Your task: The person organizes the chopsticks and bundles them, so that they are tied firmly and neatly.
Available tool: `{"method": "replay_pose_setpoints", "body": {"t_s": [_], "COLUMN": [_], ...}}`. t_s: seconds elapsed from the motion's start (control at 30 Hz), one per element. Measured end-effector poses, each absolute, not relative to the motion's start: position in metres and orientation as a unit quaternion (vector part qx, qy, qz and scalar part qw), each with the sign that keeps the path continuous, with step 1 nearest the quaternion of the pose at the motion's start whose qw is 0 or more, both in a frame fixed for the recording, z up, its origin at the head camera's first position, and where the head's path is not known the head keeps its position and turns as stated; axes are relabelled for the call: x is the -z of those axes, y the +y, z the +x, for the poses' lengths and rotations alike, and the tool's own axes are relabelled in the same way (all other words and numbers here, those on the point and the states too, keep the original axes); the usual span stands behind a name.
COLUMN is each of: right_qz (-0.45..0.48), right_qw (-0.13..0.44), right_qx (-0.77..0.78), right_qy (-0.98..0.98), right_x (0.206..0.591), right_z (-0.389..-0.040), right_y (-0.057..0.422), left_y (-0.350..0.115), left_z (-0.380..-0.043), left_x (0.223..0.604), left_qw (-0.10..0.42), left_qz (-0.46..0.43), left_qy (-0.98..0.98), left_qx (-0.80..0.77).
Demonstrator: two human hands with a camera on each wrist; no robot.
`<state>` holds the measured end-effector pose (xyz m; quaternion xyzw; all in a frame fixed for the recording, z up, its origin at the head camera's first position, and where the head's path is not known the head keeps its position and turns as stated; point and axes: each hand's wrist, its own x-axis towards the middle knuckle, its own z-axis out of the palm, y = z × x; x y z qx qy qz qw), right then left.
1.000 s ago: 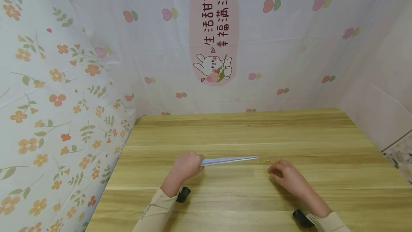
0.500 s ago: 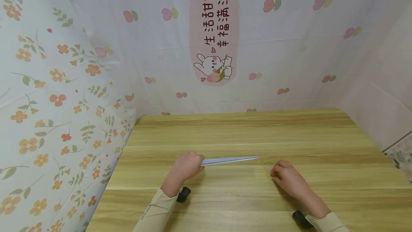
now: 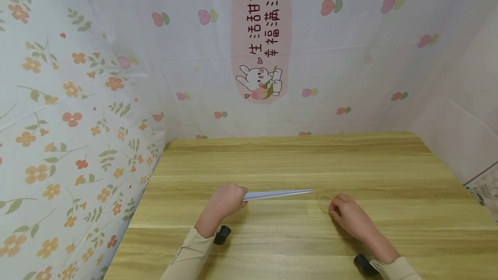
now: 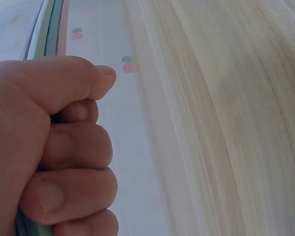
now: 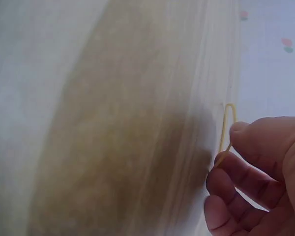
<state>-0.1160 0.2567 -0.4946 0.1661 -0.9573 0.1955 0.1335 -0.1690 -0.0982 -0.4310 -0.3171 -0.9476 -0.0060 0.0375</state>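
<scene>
My left hand (image 3: 227,199) grips a bundle of tapered pastel chopsticks (image 3: 278,194), fingers wrapped around the thicker ends. Their thin ends point right, toward my other hand. Close up in the left wrist view, purple, pale green, teal and pink chopsticks (image 4: 51,29) rise above the fist; the rest is covered by the fingers. My right hand (image 3: 349,216) pinches a thin yellow rubber band (image 3: 319,202) between thumb and fingers. The loop stands open just right of the chopstick tips, not touching them. In the right wrist view the rubber band (image 5: 222,132) looks like a narrow loop.
Both hands are over a wood-grain table (image 3: 272,159). A white printed cloth (image 3: 186,55) hangs behind its back edge, and a flowered cloth (image 3: 85,141) closes off the left side. Black wrist straps (image 3: 222,235) show on both arms.
My right hand has drifted very slightly right with the rubber band. The left hand and the chopsticks have stayed nearly still, and the head view has shifted a little.
</scene>
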Motion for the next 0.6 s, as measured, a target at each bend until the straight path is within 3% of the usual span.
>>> {"method": "replay_pose_setpoints", "body": {"t_s": [0.37,0.6], "right_qz": [0.122,0.157], "right_qw": [0.130,0.166], "right_qx": [-0.253,-0.222], "right_qy": [-0.951,-0.948], "right_x": [0.483,0.485], "right_z": [-0.120,-0.121], "right_y": [0.252,0.252], "left_y": [-0.099,-0.100], "left_z": [-0.169,-0.169], "left_x": [0.433,0.433], "left_qw": [0.034,0.036], "left_qz": [-0.318,-0.321], "left_qy": [-0.947,-0.946], "left_qx": [0.006,0.006]}}
